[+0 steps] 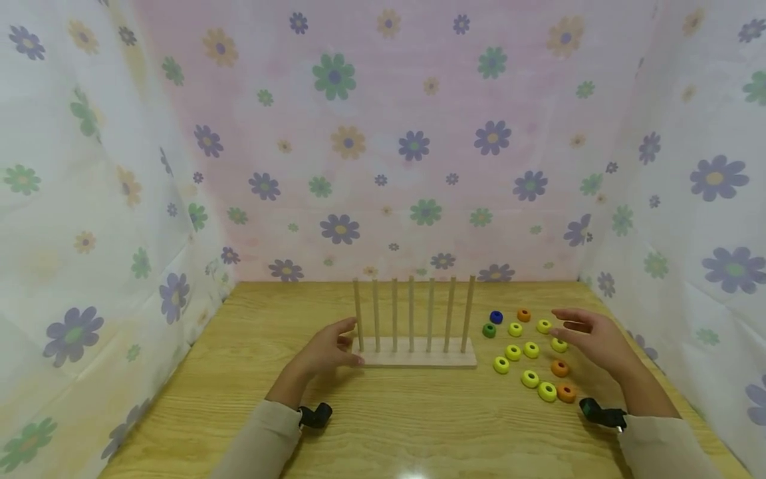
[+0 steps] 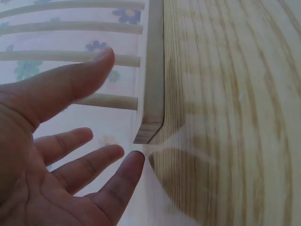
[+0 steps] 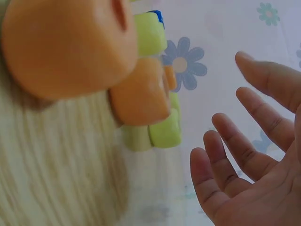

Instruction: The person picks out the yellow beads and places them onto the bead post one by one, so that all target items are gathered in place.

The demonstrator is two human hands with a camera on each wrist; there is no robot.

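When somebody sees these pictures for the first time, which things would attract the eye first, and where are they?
Probably the bright rings, mostly yellow, scattered on the right part of the wooden table, near the right hand. Next, the pale rack with seven upright pegs, standing mid-table with the left hand at its left end. Behind it, a flower-printed backdrop fills most of the head view's upper half.

A wood-grain table (image 1: 407,419) lies under the left hand (image 1: 326,349). I see pink flowered cloth (image 1: 389,100) beyond it, white flowered cloth (image 1: 114,266) leftward.
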